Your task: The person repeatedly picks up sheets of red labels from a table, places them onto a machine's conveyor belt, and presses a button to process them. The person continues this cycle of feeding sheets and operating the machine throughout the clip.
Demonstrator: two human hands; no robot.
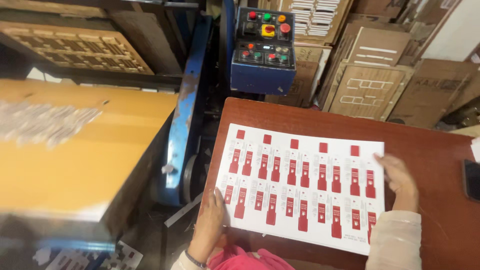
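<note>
- A pink cloth garment (250,259) sits at the bottom edge, cut off by the frame; what it belongs to is hard to make out.
- The left hand (212,212) lies flat with fingers spread on the near left corner of the white printed sheet with rows of red labels (305,185), pressing rather than gripping; a dark band circles its wrist.
- The right hand (397,177), in a pale cream sleeve (395,240), rests open on the sheet's right edge — fingers extended toward the sheet's middle, nothing clasped.
- The sheet lies flat on the reddish-brown wooden table (430,150), its near right corner hidden under the sleeve.
- A dark flat object (471,179) at the table's right edge is cut off.
- To the left, an orange-yellow machine bed (75,145) is blurred.
- Beyond the table stands a blue control box with coloured buttons (262,50).
- Farthest back, brown wooden die boards (370,85) lean together, partly overlapping.
</note>
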